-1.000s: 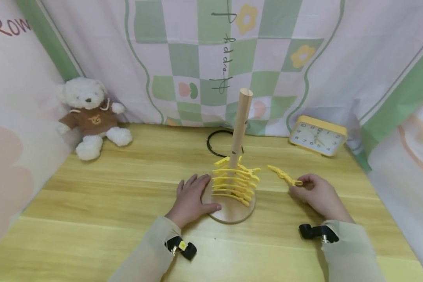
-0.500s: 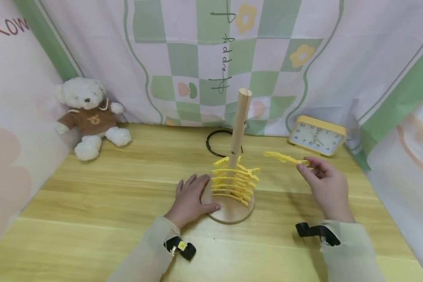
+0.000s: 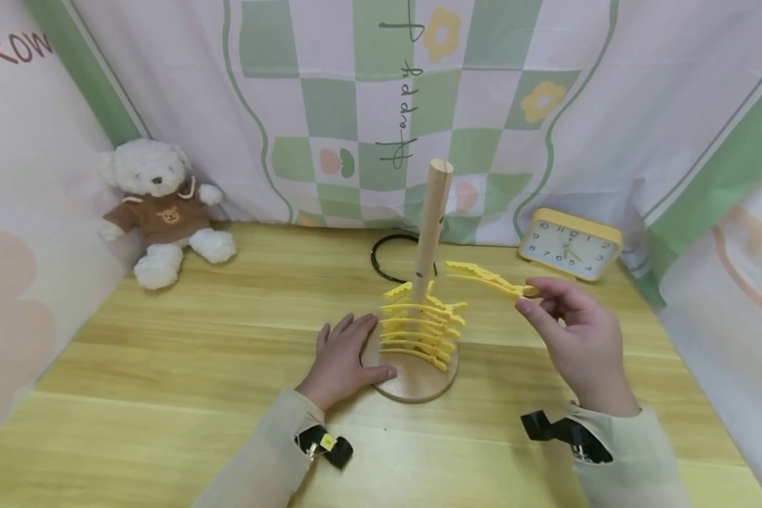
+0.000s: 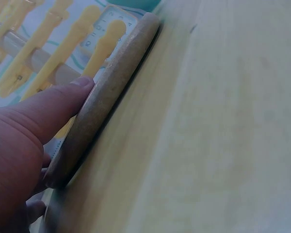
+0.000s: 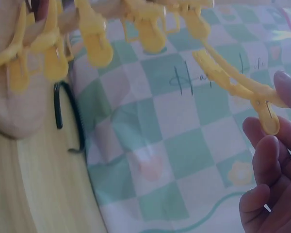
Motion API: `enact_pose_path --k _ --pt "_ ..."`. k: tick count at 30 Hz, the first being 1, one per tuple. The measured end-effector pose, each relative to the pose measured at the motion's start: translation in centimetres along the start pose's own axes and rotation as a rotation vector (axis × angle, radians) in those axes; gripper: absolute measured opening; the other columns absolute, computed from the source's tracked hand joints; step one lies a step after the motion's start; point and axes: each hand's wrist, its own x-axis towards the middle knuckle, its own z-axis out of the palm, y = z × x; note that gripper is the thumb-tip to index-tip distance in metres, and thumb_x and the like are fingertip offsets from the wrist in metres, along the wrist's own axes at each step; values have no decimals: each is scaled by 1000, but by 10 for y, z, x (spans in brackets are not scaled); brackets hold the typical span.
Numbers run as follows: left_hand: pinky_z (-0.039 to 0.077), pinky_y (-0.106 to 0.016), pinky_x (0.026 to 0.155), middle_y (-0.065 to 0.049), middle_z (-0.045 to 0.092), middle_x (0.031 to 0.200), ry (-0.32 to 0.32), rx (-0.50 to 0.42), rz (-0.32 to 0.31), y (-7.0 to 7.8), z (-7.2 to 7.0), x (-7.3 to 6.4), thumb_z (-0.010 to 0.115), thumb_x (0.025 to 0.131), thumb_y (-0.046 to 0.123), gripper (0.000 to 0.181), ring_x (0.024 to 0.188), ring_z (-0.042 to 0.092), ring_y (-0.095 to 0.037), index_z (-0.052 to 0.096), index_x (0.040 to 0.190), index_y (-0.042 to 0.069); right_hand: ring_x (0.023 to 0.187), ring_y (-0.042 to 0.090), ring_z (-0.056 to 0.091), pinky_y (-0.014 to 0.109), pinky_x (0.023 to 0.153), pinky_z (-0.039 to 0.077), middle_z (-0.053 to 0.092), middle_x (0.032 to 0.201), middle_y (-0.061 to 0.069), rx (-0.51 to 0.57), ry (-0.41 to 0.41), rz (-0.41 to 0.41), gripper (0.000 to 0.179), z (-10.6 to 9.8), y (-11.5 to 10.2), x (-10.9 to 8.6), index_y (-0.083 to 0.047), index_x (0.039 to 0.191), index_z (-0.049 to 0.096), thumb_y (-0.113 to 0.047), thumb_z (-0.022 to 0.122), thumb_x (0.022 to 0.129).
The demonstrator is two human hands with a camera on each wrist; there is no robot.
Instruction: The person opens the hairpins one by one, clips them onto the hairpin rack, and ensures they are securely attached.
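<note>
In the head view my left hand rests at the left of a wooden stand's round base. Its thumb presses on top of the base; the other fingers stretch out along the edge. Several yellow alligator hair clips are clipped in a row up the lower part of the upright post. To the right, my right hand pinches one more yellow hair clip by its handle end, above the table. That clip's jaws are spread apart and point left towards the post, without touching it.
A black headband lies behind the stand. At the back right is a yellow clock, and at the back left a white teddy bear sits. A checked curtain hangs behind the wooden table.
My right hand has lifted the hair clip off the table and moved it left towards the post, and the clip's jaws have spread. The left hand stays on the base.
</note>
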Motion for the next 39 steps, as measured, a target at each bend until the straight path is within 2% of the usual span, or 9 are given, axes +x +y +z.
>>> enact_pose_path --k 3,13,22,30,39 --pt "4 -64 117 -4 38 159 -2 2 -1 0 0 0 76 81 60 95 149 24 -35 39 155 14 71 8 57 14 58 45 66 83 -5 34 -24 -43 25 3 -8 -2 3 113 70 3 74 88" --pt "4 -65 117 -4 39 159 0 -4 3 0 1 0 76 81 60 95 149 24 -36 39 155 13 70 8 57 16 57 43 66 81 -2 65 -65 -98 26 12 -16 -8 4 113 70 7 72 88" --pt "5 -64 117 -3 40 158 10 -10 -13 0 1 1 79 78 59 96 149 25 -35 41 154 14 67 10 53 17 56 43 62 74 4 119 -60 -131 30 23 -26 -12 2 111 71 11 76 82" --pt "6 -64 118 -2 41 157 18 -4 -30 -2 3 1 80 77 58 97 149 26 -35 41 154 15 67 11 53 20 54 42 61 74 4 122 -62 -109 29 36 -31 -14 0 113 72 5 76 85" --pt "6 -65 117 -3 42 157 11 10 -21 -1 2 2 80 78 57 95 148 27 -36 42 153 13 68 11 53 20 54 42 61 74 3 99 -73 -114 30 41 -36 -13 -3 112 72 4 77 84"
